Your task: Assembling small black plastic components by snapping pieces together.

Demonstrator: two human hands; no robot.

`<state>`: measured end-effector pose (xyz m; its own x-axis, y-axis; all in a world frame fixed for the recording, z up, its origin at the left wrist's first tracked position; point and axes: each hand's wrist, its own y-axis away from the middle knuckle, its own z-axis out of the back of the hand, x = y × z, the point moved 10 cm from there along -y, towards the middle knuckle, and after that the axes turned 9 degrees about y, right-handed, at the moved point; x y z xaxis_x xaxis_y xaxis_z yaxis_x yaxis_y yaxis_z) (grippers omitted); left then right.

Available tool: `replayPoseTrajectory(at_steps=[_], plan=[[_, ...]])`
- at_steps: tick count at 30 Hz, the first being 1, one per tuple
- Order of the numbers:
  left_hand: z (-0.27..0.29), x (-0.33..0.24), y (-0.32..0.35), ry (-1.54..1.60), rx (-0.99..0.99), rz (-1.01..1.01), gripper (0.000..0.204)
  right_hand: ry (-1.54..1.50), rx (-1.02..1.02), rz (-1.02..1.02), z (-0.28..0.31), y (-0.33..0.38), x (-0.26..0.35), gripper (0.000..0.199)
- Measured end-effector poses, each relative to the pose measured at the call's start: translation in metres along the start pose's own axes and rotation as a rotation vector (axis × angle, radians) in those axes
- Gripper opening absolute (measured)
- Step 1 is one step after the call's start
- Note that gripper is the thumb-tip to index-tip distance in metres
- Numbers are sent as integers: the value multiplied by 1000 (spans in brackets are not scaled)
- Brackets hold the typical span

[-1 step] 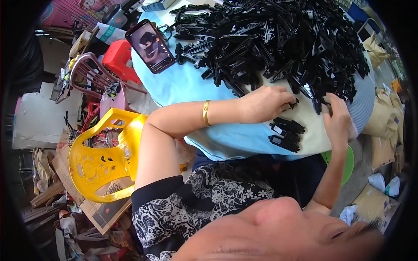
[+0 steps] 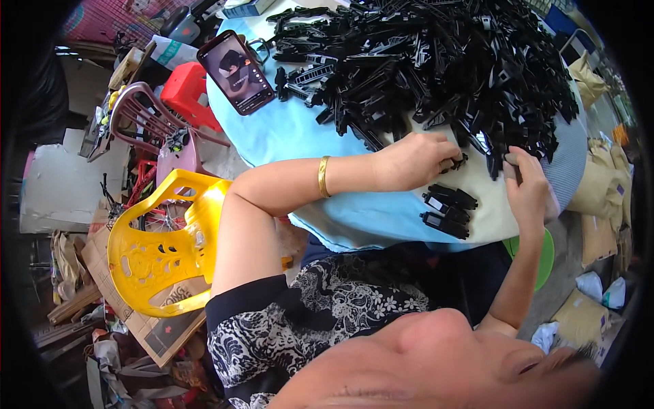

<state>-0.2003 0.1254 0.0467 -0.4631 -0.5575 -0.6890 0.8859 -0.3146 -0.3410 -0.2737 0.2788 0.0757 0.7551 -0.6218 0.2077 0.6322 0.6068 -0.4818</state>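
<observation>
My left hand (image 2: pixel 417 162), with a gold bangle on its wrist, has its fingers closed on a small black plastic part (image 2: pixel 460 162), mostly hidden by the fingertips. My right hand (image 2: pixel 526 187) is at the near edge of a big heap of black plastic parts (image 2: pixel 422 54). Its thumb and fingers are bent together beside a long dark piece (image 2: pixel 496 163); what they hold cannot be made out. Below my left hand, several black blocky parts (image 2: pixel 446 223) lie side by side on the pale cloth (image 2: pixel 490 218).
A phone (image 2: pixel 235 71) with a lit screen lies at the table's left. A yellow plastic chair (image 2: pixel 146 255), a red stool (image 2: pixel 187 95) and a pink chair (image 2: pixel 139 116) stand left of the table. A green basin (image 2: pixel 545 262) and brown sacks (image 2: pixel 599 187) are on the right.
</observation>
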Motion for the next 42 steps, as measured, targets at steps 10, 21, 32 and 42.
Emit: replayPoseTrajectory(at_steps=[10,21,32,42], plan=[[4,-3,0,-266,-52,46,18,-506,70,-435,-50,15,-53,36],[3,-9,2,-47,77,107,27,433,-50,129,13,14,27,19],[-8,-20,3,-25,144,-57,25,104,169,73,18,36,45,24],[-8,-17,2,18,84,2,26,-31,195,-180,7,35,8,26]])
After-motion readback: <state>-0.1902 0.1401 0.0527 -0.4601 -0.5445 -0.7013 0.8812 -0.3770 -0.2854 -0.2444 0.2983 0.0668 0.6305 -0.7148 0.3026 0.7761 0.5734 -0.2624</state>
